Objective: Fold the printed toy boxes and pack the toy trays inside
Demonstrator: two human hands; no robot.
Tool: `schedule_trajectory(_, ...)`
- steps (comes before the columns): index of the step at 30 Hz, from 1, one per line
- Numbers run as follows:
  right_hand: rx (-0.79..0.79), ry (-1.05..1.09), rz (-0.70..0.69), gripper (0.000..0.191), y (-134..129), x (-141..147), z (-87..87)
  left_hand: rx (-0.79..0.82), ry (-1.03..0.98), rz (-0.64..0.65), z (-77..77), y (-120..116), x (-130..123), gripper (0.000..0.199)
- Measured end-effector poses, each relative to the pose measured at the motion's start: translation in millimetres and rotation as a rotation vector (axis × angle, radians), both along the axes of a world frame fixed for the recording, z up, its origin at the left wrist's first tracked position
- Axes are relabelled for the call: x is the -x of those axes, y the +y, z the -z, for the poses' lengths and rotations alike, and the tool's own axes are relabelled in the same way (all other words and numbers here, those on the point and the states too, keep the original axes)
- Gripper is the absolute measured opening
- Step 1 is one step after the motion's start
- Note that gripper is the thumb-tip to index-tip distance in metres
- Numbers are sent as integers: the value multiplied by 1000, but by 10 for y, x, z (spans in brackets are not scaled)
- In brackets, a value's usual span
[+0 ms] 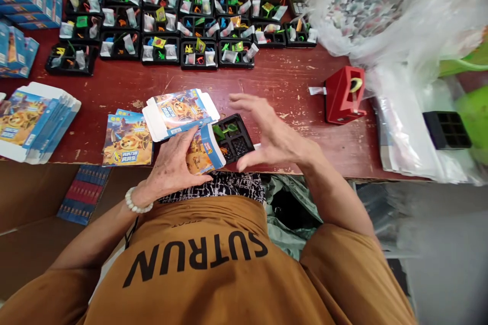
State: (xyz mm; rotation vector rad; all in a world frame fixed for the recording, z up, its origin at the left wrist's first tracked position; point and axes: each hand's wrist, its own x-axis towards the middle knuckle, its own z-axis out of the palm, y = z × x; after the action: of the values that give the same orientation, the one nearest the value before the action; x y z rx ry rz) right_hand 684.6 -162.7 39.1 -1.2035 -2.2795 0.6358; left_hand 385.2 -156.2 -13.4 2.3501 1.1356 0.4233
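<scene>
Red tabletop (290, 81), left hand (171, 165) on printed carton (204, 150)

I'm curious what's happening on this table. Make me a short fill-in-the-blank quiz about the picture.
The left hand holds a carton with a ____ tray poking out of it.
The bracelet on that wrist is made of ____.
The right hand hovers open beside the tray, while the tape dispenser farther along the table is ____.

Missing words: black; beads; red.
</scene>
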Motion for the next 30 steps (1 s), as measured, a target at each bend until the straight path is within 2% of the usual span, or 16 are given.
schedule_trajectory(2,8,-2,141,73,-114,-199,110,-21,24,-17,-3,-10,27,125)
schedule_trajectory(5,137,-101,241,40,-368,-403,403,-29,67,-15,-8,-26,48,122)
schedule_trajectory(8,224,-102,324,22,-568,-401,689,-18,108,5,-7,-28,39,123)
schedule_trajectory(11,283,37,407,8,-617,-321,806,-21,139,4,-13,-22,20,124)
schedule_trajectory(13,377,233,506,12,-604,-282,764,-32,162,-10,-24,-25,9,122)
schedule_trajectory(16,470,590,664,29,-597,-199,575,-55,197,-40,-40,-42,-3,118)
schedule_trajectory(18,450,740,705,35,-604,-83,446,-69,210,-51,-38,-59,-12,119)
schedule_trajectory(20,387,805,733,37,-601,74,391,-77,214,-52,-25,-76,-27,121)
schedule_trajectory(22,329,821,766,40,-580,234,442,-85,212,-49,-7,-93,-54,124)
schedule_trajectory(25,304,776,812,35,-543,398,649,-92,243,-47,14,-121,-118,122)
schedule_trajectory(28,259,589,884,21,-541,466,844,-107,334,-51,19,-150,-194,113)
schedule_trajectory(30,196,409,936,16,-559,489,913,-115,390,-48,16,-165,-236,109)
